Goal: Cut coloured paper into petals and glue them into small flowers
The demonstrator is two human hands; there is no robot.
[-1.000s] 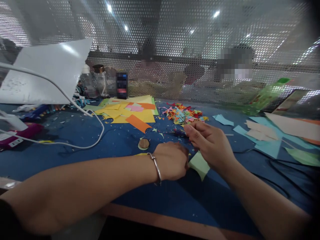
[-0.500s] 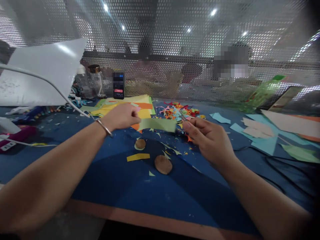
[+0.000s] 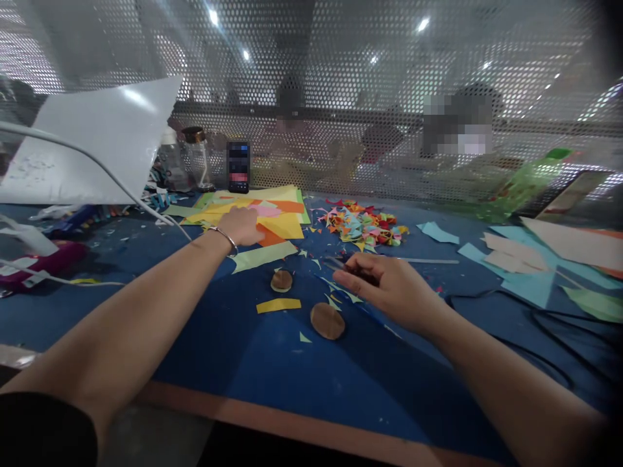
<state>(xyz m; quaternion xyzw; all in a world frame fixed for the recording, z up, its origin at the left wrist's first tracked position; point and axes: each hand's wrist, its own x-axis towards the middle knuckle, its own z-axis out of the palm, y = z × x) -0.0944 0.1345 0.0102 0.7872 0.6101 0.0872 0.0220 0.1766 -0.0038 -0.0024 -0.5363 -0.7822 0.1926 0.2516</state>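
My left hand (image 3: 241, 226), with a silver bangle at the wrist, reaches over a pile of coloured paper (image 3: 287, 227). Its fingers rest on the yellow, orange and pink sheets, thumb apart. A pale green paper strip (image 3: 265, 255) lies on the table just in front of it. In my right hand (image 3: 377, 275) is a pair of scissors (image 3: 333, 262), blades pointing left and handles mostly covered by the fingers. Two brown round pieces, a smaller one (image 3: 281, 279) and a larger one (image 3: 328, 321), lie nearer me, with a yellow strip (image 3: 279, 305) beside them.
Behind my right hand is a heap of colourful paper scraps (image 3: 363, 224). A phone (image 3: 238, 167) stands against the perforated screen, by a bottle (image 3: 197, 159). Blue and pinkish sheets (image 3: 516, 253) and black cables (image 3: 525, 308) lie right; a white cable (image 3: 104, 167) crosses the left.
My left hand has let go of the green strip, which now lies on the table, and has moved onto the paper pile. My right hand has lowered with the scissors.
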